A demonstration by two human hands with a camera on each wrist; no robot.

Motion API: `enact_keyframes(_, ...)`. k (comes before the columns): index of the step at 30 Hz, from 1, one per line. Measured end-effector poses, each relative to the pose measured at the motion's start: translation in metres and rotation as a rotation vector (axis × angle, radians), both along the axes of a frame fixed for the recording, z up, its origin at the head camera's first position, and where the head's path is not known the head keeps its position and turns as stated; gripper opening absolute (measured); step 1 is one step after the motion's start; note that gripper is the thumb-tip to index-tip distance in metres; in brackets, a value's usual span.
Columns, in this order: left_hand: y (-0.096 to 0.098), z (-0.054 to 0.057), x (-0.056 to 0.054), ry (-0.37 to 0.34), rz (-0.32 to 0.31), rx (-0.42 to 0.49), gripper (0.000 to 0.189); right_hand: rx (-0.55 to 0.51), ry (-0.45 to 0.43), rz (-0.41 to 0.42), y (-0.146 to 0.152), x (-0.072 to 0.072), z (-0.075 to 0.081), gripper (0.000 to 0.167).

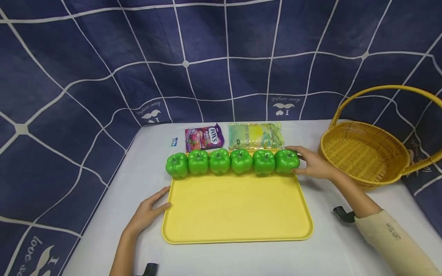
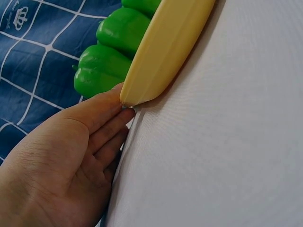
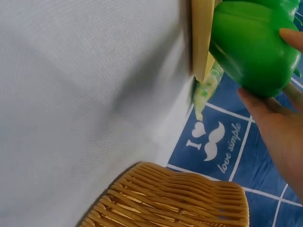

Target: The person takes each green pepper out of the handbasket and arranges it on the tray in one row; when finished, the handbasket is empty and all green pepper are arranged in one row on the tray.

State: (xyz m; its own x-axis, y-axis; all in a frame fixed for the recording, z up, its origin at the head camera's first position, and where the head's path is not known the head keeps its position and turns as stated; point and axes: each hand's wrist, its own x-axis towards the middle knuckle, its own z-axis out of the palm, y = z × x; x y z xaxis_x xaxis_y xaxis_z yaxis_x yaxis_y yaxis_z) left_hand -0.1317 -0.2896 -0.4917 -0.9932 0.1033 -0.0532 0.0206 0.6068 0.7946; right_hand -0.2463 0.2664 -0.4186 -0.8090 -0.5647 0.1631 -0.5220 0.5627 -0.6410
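Note:
Several glossy green bell peppers (image 1: 220,161) stand side by side along the far edge of a yellow tray (image 1: 238,209). At the right end of the row, my right hand (image 1: 312,163) grips the last green bell pepper (image 3: 255,47), thumb on its near side and fingers on its far side. My left hand (image 1: 146,211) is at the tray's left edge, its fairly straight thumb and fingers touching the rim. In the left wrist view, the fingertips meet the yellow tray (image 2: 168,47) near its corner, just below the leftmost pepper (image 2: 102,71).
Behind the row lie a purple candy bag (image 1: 204,138) and a yellow-green packet (image 1: 255,136). A wicker basket (image 1: 366,153) with a tall handle stands at the right. Dark blue checked cloth (image 1: 207,76) hangs behind the white table (image 1: 138,168).

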Motion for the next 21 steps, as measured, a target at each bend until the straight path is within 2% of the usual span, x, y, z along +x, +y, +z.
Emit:
enact_keyframes(8, 0.0006, -0.0011, -0.0024, 0.016, -0.002, -0.002, 0.063, 0.057, 0.053, -0.012, -0.0008, -0.0017, -0.0009, 0.078)
enact_keyframes(17, 0.0002, -0.0001, -0.0041, 0.001, 0.005, 0.012, 0.064, 0.03, 0.054, -0.011, -0.0025, -0.0044, -0.0009, 0.086)
enact_keyframes(21, 0.0003, -0.0007, -0.0051, 0.006, 0.004, 0.017, 0.064, -0.001, 0.059, -0.061, 0.001, -0.0023, 0.0026, 0.087)
